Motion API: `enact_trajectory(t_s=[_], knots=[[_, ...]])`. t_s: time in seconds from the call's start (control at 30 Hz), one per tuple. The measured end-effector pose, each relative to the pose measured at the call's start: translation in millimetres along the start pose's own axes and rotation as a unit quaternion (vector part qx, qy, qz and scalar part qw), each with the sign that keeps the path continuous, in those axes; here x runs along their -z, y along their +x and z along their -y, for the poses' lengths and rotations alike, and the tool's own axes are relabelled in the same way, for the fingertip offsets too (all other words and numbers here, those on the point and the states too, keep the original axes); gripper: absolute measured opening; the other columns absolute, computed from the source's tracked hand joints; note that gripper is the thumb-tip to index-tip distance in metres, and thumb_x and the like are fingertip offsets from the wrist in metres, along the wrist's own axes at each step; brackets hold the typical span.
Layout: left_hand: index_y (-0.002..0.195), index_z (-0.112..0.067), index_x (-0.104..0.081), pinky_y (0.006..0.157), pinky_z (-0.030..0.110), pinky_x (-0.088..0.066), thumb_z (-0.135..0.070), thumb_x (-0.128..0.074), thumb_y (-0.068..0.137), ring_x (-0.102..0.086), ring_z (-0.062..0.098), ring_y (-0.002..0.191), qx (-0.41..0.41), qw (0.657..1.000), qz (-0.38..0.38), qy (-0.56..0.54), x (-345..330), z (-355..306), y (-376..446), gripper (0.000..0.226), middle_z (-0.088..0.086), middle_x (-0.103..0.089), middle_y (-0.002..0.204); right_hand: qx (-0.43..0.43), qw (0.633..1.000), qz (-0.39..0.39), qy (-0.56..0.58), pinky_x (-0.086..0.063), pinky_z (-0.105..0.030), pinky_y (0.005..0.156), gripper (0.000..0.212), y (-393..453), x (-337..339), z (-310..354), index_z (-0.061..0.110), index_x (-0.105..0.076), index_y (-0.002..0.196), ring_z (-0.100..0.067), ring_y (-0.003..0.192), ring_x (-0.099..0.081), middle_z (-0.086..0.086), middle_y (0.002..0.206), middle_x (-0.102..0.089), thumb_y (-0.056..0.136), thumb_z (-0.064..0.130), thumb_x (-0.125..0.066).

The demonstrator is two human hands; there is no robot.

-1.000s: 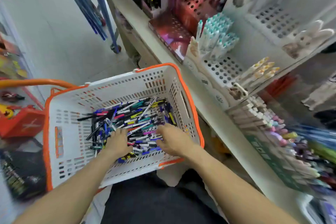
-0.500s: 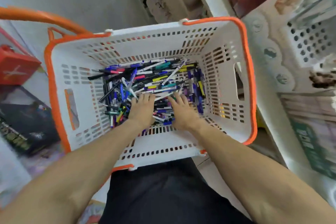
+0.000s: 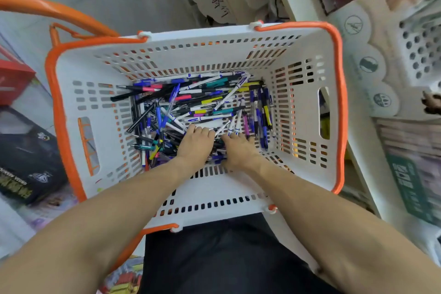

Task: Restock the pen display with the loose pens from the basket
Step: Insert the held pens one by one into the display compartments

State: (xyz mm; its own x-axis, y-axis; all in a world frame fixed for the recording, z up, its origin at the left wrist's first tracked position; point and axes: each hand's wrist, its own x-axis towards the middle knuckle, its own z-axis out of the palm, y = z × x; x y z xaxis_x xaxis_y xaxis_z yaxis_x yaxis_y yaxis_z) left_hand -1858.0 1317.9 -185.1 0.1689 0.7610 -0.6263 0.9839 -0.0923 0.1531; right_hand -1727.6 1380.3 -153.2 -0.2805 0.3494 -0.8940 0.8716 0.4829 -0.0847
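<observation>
A white basket (image 3: 307,38) with an orange rim sits in front of me, on or against my lap. Several loose pens (image 3: 205,100) in blue, black, white, yellow and pink lie piled on its bottom. Both my hands are down in the near side of the pile. My left hand (image 3: 195,145) has its fingers curled into the pens, fingertips hidden. Close beside it, my right hand (image 3: 238,150) curls its fingers over pens too, and white pens stick out past its fingers. A corner of the white perforated pen display (image 3: 420,55) shows at the right edge.
The white shelf edge (image 3: 362,174) runs along the basket's right side, carrying packaged stock (image 3: 410,174). The orange basket handle (image 3: 55,12) arcs at upper left. A dark box (image 3: 26,157) and a red box (image 3: 12,79) lie on the floor to the left.
My view has tilted down from the display to the basket. Both hands have slid together at the near side of the pile, and their fingers have gone from spread flat to curled into the pens.
</observation>
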Motion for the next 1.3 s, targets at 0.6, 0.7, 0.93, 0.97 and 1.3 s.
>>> enact_trajectory(t_s=[0.6,0.7,0.93,0.97,1.3], knots=[[0.107,-0.022,-0.052,0.084,0.038,-0.044,-0.028,-0.069,0.090,-0.063,0.026,0.097,-0.044,0.983,0.069,-0.163,25,12,-14,0.025,0.001,-0.066,0.101,0.070,0.996,0.010,0.054,-0.056,-0.036,0.078,0.032,-24,15,-33,0.012,-0.062,0.114,-0.027,0.089,-0.065,-0.005,0.098,-0.067,0.091,0.032,-0.072],[0.113,-0.016,-0.055,0.082,0.039,-0.050,-0.032,-0.070,0.091,-0.061,0.030,0.101,-0.003,0.965,0.083,-0.248,42,20,-18,0.031,0.006,-0.065,0.111,0.056,0.997,-0.010,0.051,-0.052,-0.036,0.068,0.022,-33,33,-50,0.010,-0.056,0.098,-0.026,0.083,-0.062,-0.003,0.085,-0.060,0.092,0.025,-0.072],[0.093,-0.019,-0.058,0.065,0.034,-0.046,-0.025,-0.071,0.092,-0.060,0.022,0.072,0.101,0.865,0.004,-0.491,95,22,-28,0.014,0.002,-0.060,0.080,-0.023,0.947,-0.033,0.319,-0.050,-0.032,0.058,0.028,-50,66,-77,0.005,-0.062,0.095,-0.019,0.062,-0.058,-0.008,0.079,-0.065,0.100,0.033,-0.066],[0.085,-0.017,-0.056,0.062,0.031,-0.043,-0.022,-0.070,0.093,-0.054,0.019,0.062,0.125,0.826,-0.021,-0.549,101,22,-29,0.017,0.001,-0.057,0.069,-0.035,0.940,-0.036,0.338,-0.053,-0.036,0.061,0.028,-51,66,-78,0.005,-0.062,0.095,-0.021,0.064,-0.060,-0.011,0.082,-0.069,0.100,0.032,-0.065],[0.119,-0.004,-0.059,0.073,0.041,-0.057,-0.038,-0.058,0.099,-0.072,0.028,0.083,0.209,0.581,0.061,-0.784,73,-28,-30,0.040,0.011,-0.075,0.091,0.007,0.769,-0.012,0.640,-0.050,-0.026,0.064,0.032,-65,40,-24,0.001,-0.056,0.110,-0.014,0.068,-0.061,-0.004,0.085,-0.067,0.108,0.033,-0.051]])
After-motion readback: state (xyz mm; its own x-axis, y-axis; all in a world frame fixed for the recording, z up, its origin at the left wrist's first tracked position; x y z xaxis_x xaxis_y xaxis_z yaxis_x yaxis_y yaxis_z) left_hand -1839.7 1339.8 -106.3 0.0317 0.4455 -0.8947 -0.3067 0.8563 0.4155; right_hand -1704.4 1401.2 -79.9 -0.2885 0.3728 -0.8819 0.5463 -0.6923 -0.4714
